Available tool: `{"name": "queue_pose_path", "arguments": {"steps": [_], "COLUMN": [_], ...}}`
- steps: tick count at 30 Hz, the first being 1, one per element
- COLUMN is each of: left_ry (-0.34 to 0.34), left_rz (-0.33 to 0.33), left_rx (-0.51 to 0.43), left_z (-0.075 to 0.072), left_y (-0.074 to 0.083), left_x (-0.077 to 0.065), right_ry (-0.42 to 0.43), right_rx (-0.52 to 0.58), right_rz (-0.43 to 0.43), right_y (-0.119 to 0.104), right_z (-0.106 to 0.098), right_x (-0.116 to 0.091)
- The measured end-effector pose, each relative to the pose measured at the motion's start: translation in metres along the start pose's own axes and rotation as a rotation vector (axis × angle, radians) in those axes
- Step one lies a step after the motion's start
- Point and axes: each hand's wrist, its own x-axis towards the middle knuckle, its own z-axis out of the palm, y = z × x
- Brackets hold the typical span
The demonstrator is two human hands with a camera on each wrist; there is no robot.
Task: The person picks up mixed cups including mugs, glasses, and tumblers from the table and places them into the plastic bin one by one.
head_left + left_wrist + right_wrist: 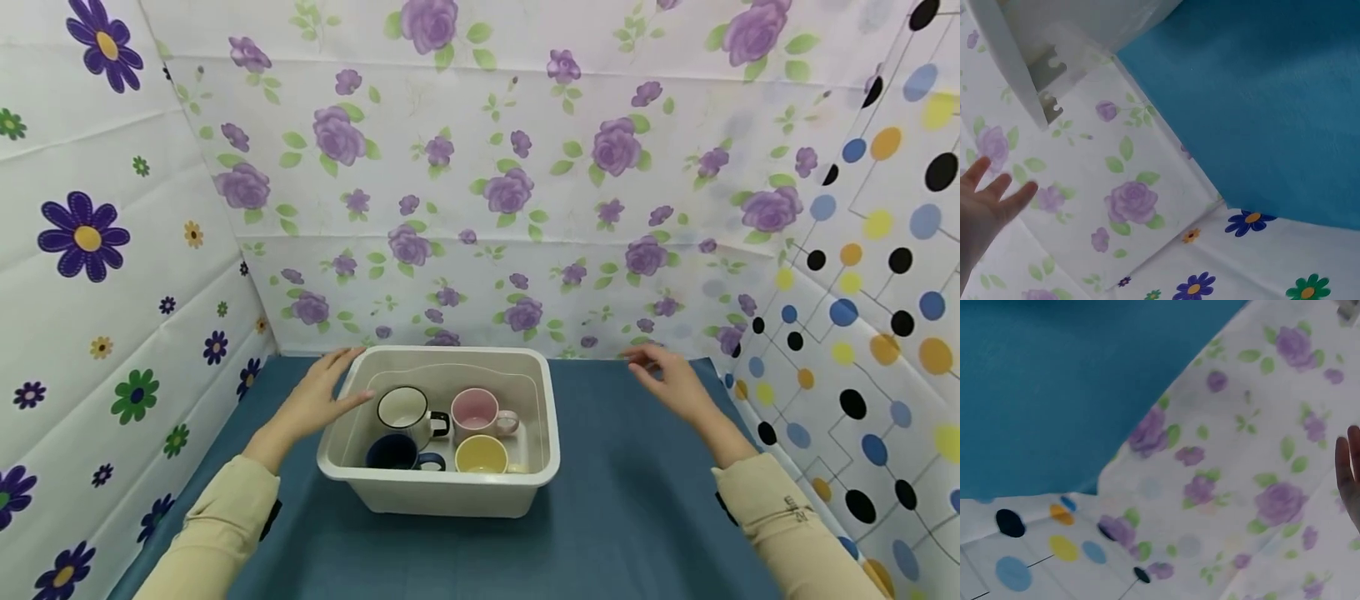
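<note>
A white plastic tub [442, 493] stands on the table and holds several mugs. At the back are a white mug [402, 406] with a dark rim and a pink mug [475, 408]; in front of them, a dark blue mug [393, 452] and a yellow mug [481, 455]. Over the tub's left rim my left hand [318, 398] hovers, fingers extended and thumb apart; whether it touches the rim I cannot tell. My right hand [671, 385] is in the air right of the tub, fingers loosely bent, holding nothing. The left wrist view shows the left fingers [1010, 199] spread.
A blue cloth [615, 508] covers the table. Floral sheets [465, 200] hang behind it, with a daisy-patterned sheet [112, 333] on the left and a dotted sheet [862, 350] on the right.
</note>
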Motion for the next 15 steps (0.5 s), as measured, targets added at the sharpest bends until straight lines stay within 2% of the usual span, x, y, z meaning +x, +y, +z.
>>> {"name": "queue_pose_path", "arguments": {"steps": [2,6,12,15], "left_ry": [0.016,0.015,-0.04,-0.045], "left_rz": [-0.027,-0.067,-0.092,-0.093], "left_rx": [0.064,0.15,0.188,0.203], "left_z": [-0.001,-0.003,-0.007,-0.005], "left_y": [0.0,0.0,0.0,0.0], "left_x": [0.005,0.017,0.036,0.045], "right_ry": [0.025,0.013,0.03,-0.005], "right_rx": [-0.044,-0.137,-0.325,-0.371], "right_rz": [0.049,0.124,0.185,0.25], "right_y": [0.008,0.021,0.032,0.032], "right_z": [-0.004,-0.013,-0.028,-0.035], "right_x": [0.0,0.004,0.012,0.015]}}
